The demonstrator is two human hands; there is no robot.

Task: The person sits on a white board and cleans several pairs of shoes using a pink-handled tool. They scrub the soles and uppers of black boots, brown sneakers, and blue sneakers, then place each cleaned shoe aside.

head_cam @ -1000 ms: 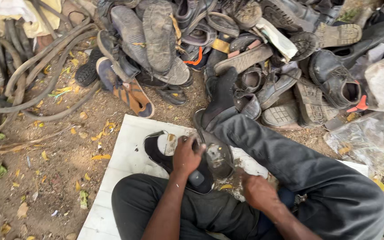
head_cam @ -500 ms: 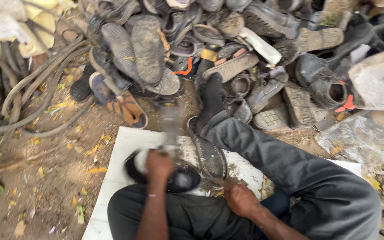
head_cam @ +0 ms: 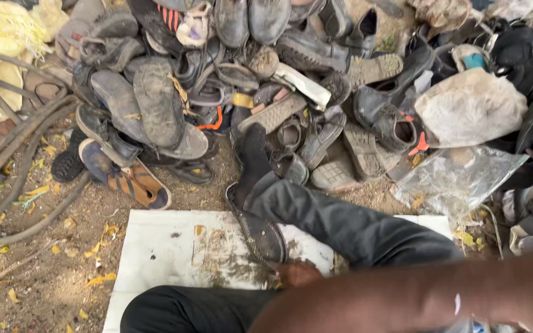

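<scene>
Black and worn, the shoe sole (head_cam: 259, 229) lay flat on the white board (head_cam: 174, 246), its near end under the right hand (head_cam: 297, 272), whose grip I could not tell, the left hand out of view, with the shoe pile (head_cam: 248, 80) beyond the board unsorted.

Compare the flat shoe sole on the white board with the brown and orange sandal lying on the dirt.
The sole is dark and lies on the white board, against the trouser leg; a hand touches its near end. The sandal is brown with orange stripes, lies on the dirt at the shoe pile's edge, and nobody touches it. Both lie flat and look worn and dusty.
</scene>
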